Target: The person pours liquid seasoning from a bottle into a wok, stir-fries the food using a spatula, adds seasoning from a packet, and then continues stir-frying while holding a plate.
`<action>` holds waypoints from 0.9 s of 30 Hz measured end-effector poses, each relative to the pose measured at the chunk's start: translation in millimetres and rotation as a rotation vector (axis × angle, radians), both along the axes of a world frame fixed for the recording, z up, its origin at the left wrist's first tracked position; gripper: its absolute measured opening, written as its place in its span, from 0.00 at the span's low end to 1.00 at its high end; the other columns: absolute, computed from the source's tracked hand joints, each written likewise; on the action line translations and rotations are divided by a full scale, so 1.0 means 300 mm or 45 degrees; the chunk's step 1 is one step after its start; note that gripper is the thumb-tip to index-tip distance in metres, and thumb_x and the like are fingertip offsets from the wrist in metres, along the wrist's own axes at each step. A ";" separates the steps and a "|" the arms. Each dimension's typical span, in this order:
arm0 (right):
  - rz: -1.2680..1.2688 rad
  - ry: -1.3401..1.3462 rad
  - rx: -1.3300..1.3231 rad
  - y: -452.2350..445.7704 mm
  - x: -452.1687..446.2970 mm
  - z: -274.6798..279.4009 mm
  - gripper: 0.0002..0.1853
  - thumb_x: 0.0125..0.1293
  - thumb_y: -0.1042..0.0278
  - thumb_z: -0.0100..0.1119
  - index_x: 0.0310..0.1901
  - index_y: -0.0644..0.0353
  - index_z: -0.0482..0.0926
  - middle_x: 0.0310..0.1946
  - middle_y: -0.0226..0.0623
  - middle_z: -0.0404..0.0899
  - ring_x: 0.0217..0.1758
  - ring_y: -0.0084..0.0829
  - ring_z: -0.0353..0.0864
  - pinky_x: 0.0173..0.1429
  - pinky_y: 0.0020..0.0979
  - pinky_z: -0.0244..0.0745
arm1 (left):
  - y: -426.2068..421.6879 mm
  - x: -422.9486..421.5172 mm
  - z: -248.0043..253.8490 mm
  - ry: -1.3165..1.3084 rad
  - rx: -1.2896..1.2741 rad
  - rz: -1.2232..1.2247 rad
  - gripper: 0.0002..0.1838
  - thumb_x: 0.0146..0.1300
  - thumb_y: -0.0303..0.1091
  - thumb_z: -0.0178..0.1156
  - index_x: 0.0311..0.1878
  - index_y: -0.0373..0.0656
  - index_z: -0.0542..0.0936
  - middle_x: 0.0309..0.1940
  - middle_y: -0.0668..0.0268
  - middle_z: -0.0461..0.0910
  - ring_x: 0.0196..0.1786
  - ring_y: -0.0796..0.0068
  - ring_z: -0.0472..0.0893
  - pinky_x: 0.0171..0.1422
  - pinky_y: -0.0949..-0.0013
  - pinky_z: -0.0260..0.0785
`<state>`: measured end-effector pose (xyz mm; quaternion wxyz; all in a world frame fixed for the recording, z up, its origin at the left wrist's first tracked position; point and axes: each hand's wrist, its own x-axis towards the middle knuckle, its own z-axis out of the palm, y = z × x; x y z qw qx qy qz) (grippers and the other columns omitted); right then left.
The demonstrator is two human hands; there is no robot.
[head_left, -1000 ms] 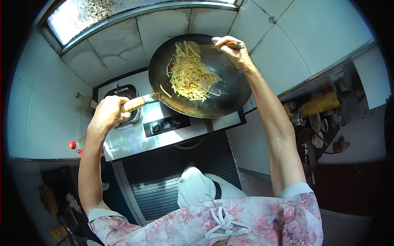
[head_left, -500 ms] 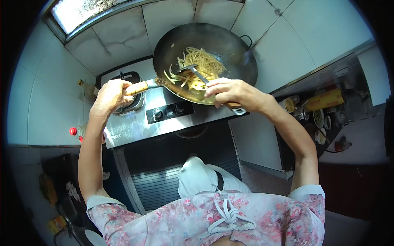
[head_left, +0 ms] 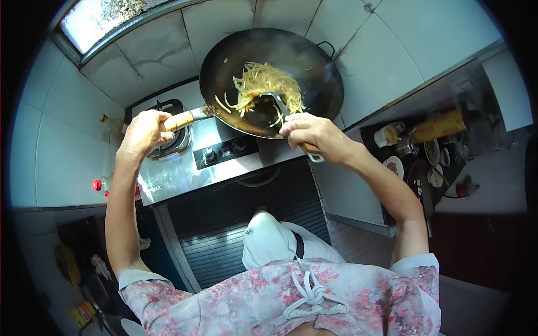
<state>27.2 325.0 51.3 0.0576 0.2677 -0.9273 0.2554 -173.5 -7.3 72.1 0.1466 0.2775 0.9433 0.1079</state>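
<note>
A large dark wok rests over the right side of the stove, with pale yellow shredded food heaped in its middle. My left hand is wrapped round the wooden wok handle, left of the pan. My right hand, at the wok's near right rim, grips the wooden grip of a metal spatula. The spatula's head is under the near side of the shreds. A few loose shreds lie to the left inside the wok.
The steel stove top has two knobs and a left burner. A red-capped bottle and another bottle stand at the left. Bowls, a plate and a yellow packet are on the right counter.
From above the wok's far right, my right hand has come to its near rim with the spatula. The shreds have shifted and been lifted. My left hand keeps its hold.
</note>
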 end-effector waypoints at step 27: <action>-0.787 -0.020 -1.713 0.316 -0.325 -0.155 0.03 0.61 0.78 0.61 0.35 0.58 0.81 0.46 0.39 0.82 0.46 0.31 0.83 0.48 0.35 0.84 | -0.017 -0.008 -0.028 0.050 0.062 -0.028 0.23 0.45 0.27 0.68 0.49 0.39 0.82 0.36 0.53 0.84 0.41 0.59 0.84 0.50 0.64 0.74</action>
